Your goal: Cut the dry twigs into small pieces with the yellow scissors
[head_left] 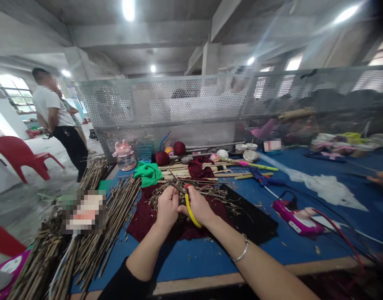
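My left hand point(167, 207) is closed in a fist over the dark red cloth point(147, 218), gripping a thin twig whose end pokes out toward the shears. My right hand point(198, 205) is wrapped round yellow-handled pruning shears point(187, 201), the blades pointing up and left between both hands. A heap of short cut twig pieces point(210, 192) lies on the cloth just beyond my fingers. A silver bangle sits on my right wrist.
Bundles of long dry sticks point(94, 233) fill the table's left side. Green cloth point(148, 173), red yarn balls point(179, 148), a pink glue gun point(296, 218) with cables, and white cloth point(322, 187) lie on the blue table point(210, 254). Mesh screen behind; a person stands at left by a red chair point(19, 156).
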A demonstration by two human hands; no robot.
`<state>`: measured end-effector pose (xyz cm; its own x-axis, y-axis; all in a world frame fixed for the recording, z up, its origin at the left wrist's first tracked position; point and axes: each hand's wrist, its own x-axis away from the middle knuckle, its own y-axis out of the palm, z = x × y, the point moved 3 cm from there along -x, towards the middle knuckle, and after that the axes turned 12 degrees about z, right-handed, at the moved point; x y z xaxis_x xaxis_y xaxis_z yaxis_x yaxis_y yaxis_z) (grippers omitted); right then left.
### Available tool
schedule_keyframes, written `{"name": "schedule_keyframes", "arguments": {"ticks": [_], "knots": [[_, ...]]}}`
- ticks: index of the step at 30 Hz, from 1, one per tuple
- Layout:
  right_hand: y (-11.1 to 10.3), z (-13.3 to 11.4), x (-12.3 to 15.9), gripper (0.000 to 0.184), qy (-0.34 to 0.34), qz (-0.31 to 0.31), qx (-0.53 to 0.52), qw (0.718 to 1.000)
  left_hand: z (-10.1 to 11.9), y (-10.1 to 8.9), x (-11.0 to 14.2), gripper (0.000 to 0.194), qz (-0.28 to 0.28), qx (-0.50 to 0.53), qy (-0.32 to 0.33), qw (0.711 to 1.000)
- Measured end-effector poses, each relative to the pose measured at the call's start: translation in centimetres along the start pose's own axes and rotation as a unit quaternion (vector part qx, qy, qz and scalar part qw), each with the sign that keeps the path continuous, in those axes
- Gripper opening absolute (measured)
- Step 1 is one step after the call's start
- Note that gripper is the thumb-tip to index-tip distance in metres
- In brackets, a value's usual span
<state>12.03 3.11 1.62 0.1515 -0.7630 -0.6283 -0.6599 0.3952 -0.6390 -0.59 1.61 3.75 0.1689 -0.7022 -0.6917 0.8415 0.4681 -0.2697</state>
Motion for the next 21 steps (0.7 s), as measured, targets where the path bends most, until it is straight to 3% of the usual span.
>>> {"name": "schedule_keyframes", "arguments": {"ticks": [4,10,21], "knots": [[-0.1,0.3,-0.4,0.045,-0.042,0.01,-0.007,0.999,0.3,-0.1,0.1,0.024,-0.003,-0.01,0.003,1.0],[0.2,1.2,-0.3,0.051,0.018,-0.031,0.03,0.999,0.1,0.1,0.2,0.022,-0.002,0.001,-0.003,1.0],[0.0,1.6,-0.3,0.045,0.051,-0.056,0.021,0.997,-0.6,0.4,0.2,0.028,-0.003,-0.015,-0.04,0.999]]}}
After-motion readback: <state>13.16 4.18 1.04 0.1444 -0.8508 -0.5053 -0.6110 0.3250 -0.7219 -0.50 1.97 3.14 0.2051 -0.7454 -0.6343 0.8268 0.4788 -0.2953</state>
